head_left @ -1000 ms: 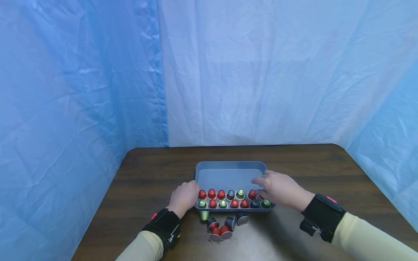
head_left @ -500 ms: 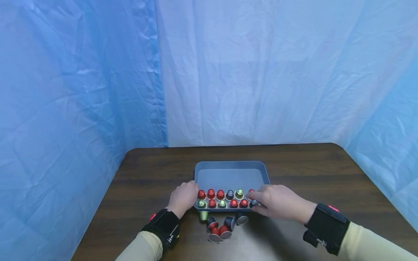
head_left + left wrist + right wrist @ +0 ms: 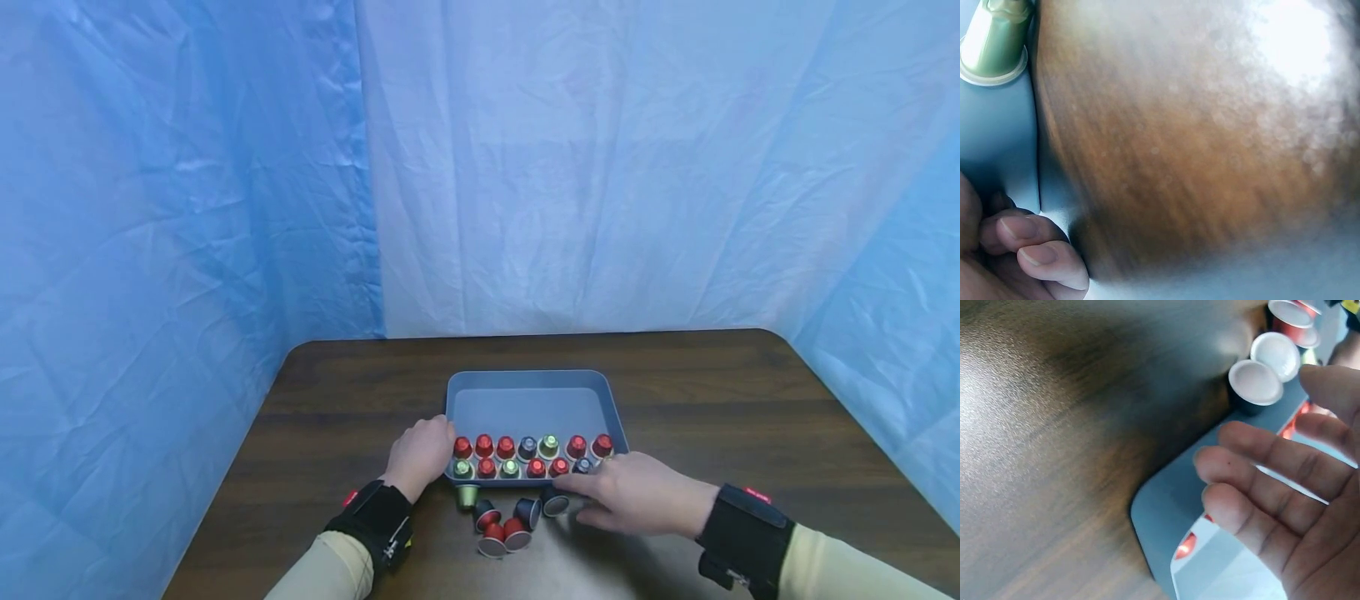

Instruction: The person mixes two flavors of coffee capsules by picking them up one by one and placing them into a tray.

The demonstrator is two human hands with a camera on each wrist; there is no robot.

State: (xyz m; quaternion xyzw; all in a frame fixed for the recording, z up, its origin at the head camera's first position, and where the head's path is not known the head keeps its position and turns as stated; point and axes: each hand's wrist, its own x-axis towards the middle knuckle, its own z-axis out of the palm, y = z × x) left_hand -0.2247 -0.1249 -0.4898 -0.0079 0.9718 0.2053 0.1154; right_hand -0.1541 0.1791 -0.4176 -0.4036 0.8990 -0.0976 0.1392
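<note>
A blue-grey tray holds two rows of red, green and dark blue coffee capsules along its near side. My left hand grips the tray's left edge; its curled fingers show at the rim in the left wrist view, below a green capsule. Just off the tray's front right, my right hand reaches toward a dark capsule lying on the table. In the right wrist view the fingers are extended with nothing between them, close to two dark capsules with pale lids.
In front of the tray lie more loose capsules: a green one, two red ones and dark ones. The dark wood table extends around the tray. Blue cloth hangs behind and at both sides.
My right hand has come from over the tray's right end down toward its front edge, uncovering the red capsules at the right of the far row. The left hand stays at the rim.
</note>
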